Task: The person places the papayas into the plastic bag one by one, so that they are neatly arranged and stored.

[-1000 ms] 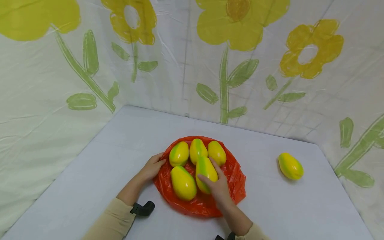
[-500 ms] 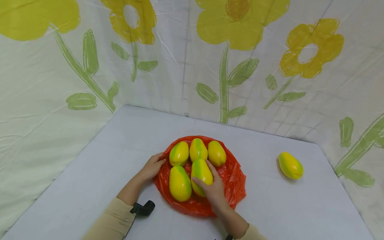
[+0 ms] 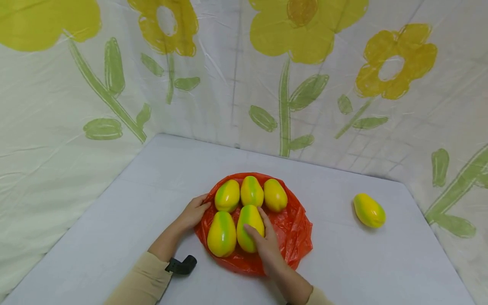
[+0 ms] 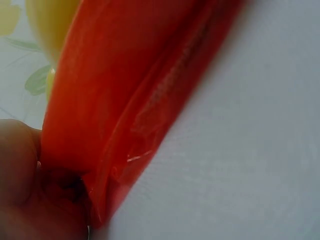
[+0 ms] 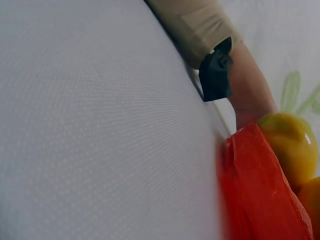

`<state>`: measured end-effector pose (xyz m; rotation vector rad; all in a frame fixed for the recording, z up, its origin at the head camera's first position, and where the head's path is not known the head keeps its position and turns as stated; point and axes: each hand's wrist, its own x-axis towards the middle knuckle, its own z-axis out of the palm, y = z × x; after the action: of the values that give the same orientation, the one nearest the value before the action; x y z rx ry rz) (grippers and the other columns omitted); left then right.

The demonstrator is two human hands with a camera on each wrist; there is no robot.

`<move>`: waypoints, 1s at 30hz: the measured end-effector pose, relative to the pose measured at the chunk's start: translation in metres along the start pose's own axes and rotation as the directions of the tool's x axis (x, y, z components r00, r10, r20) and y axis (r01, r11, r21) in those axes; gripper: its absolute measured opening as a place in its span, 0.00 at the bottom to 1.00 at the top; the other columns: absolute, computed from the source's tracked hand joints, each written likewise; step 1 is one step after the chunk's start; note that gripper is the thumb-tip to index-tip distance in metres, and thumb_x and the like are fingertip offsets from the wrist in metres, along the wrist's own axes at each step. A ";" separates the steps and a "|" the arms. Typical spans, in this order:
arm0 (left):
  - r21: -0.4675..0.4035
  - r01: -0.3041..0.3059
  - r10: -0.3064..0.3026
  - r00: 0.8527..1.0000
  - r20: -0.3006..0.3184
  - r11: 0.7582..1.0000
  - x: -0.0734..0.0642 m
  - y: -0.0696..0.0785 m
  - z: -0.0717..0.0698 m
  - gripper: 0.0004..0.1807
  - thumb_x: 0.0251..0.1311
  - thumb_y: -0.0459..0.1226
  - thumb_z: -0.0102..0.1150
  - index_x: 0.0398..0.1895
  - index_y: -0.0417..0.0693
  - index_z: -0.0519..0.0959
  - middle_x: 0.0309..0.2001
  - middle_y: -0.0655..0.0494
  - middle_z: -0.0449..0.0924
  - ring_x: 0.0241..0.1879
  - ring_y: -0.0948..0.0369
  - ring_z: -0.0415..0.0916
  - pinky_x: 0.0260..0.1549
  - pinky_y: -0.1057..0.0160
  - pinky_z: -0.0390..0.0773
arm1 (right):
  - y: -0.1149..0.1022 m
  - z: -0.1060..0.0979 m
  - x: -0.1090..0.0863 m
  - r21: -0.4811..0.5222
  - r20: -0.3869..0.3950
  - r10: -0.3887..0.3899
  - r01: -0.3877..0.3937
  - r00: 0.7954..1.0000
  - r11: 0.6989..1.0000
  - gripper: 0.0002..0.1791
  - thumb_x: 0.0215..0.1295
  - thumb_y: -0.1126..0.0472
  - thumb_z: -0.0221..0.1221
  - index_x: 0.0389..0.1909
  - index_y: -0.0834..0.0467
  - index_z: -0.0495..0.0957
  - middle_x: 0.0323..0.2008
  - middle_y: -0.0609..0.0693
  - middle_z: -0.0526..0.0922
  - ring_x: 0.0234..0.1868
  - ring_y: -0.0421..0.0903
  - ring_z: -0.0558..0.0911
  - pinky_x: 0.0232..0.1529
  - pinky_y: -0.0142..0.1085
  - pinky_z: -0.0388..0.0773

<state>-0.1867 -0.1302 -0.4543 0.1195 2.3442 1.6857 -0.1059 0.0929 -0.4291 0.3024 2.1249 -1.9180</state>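
A round, opened-out red plastic bag (image 3: 295, 226) lies on the table with several yellow papayas with green streaks in it. Three form the back row, among them the back middle papaya (image 3: 251, 191). At the bag's left edge my left hand (image 3: 193, 213) grips the red plastic, fingers partly under the rim; the left wrist view shows the film bunched at that hand (image 4: 20, 185). My right hand (image 3: 271, 250) holds the front right papaya (image 3: 248, 215), thumb on top and fingers along its right side. Close beside it sits the front left papaya (image 3: 222, 235).
One more papaya (image 3: 370, 211) lies alone on the white table (image 3: 339, 262) to the right of the bag. Behind stands a white cloth backdrop (image 3: 217, 106) with printed yellow flowers. A black wrist strap mount (image 3: 183, 265) sits on the left forearm.
My right hand has moved left with its papaya, inside the bag. The front left papaya has shifted left and turned, its green streak now facing up. The left hand has stayed put.
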 end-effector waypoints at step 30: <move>0.054 -0.002 0.003 1.000 -0.022 0.999 0.000 0.002 0.002 0.23 0.69 0.34 0.36 0.65 0.37 0.63 0.59 0.39 0.71 0.50 0.53 0.74 0.52 0.54 0.77 | 0.011 0.002 0.002 -0.091 0.098 -0.016 0.025 0.995 0.996 0.41 0.62 0.36 0.48 0.72 0.36 0.40 0.72 0.53 0.47 0.69 0.62 0.49 0.62 0.66 0.56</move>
<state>-0.1863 -0.1283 -0.4533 0.1144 2.4068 1.6337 -0.1040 0.0916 -0.4405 0.1665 2.1527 -1.8007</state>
